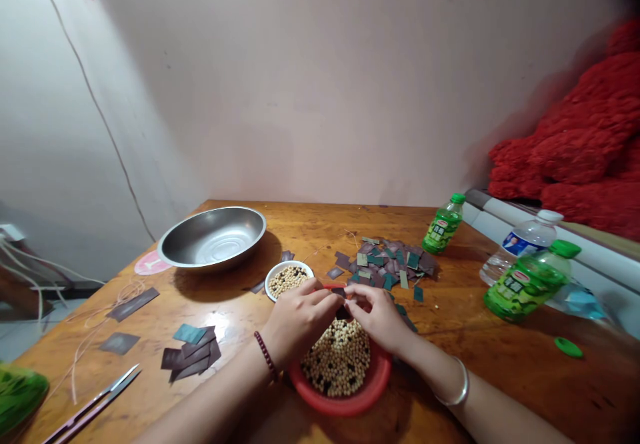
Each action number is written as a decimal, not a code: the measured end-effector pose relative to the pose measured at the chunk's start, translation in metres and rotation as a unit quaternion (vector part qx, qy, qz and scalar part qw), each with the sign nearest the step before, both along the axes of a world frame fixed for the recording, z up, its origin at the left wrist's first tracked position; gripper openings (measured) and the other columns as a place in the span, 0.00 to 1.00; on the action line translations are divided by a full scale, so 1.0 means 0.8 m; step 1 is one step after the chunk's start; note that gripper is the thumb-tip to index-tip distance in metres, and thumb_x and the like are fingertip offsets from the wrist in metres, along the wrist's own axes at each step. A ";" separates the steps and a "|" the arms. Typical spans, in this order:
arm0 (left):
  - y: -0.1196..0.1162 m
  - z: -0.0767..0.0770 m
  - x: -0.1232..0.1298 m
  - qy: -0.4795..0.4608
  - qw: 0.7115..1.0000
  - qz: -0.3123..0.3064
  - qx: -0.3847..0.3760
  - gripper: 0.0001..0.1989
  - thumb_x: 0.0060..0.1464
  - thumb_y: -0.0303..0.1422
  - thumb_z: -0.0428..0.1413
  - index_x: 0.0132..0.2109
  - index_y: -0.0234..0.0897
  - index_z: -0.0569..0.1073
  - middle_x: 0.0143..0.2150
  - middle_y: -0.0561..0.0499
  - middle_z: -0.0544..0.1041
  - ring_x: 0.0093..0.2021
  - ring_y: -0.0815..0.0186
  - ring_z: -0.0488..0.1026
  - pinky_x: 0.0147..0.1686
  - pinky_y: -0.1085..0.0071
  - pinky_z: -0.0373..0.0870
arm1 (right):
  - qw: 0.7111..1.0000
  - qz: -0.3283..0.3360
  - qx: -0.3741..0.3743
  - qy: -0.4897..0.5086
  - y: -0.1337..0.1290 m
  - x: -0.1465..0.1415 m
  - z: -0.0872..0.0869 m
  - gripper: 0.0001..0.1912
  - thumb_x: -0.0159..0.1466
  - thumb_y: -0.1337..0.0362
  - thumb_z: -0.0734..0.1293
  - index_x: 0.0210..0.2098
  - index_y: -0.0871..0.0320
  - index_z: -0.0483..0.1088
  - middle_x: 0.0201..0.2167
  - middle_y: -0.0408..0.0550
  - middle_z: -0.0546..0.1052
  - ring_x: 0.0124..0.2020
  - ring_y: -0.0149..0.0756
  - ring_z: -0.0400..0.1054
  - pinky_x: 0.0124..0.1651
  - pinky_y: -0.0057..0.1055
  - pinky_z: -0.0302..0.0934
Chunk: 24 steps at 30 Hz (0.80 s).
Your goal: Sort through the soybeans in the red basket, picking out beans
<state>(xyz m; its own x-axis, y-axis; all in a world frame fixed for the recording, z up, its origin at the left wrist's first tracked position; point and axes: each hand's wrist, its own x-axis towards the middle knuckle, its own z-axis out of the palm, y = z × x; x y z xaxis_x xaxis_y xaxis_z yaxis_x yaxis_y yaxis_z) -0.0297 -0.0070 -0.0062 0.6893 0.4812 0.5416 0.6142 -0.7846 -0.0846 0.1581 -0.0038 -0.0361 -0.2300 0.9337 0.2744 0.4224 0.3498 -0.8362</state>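
My left hand (305, 317) and my right hand (373, 314) meet over a red bowl (345, 407) of pale and dark beads (337, 364). Between their closed fingertips is a small dark piece (341, 311), partly hidden by the fingers. A small white bowl (269, 284) with similar beads stands just beyond my left hand. Behind my right hand lies a pile of small brown and green pieces (390, 264).
A steel basin (215, 237) stands at the back left. Nearer are dark strips (193, 357) and scissors (95, 407). On the right are a small green bottle (444, 224), a clear bottle (523, 244), a larger green bottle (530, 281) and a green cap (569, 347).
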 end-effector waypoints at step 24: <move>0.000 -0.001 0.000 -0.011 1.000 -0.006 0.003 0.06 0.58 0.28 0.48 0.39 0.39 0.69 0.30 0.53 0.73 0.32 0.69 0.65 0.33 0.71 0.63 | 1.000 0.001 0.000 0.009 -0.003 -0.003 0.006 0.11 0.57 0.66 0.62 0.37 0.61 0.73 0.25 0.46 0.75 0.24 0.30 0.66 0.27 0.25 0.59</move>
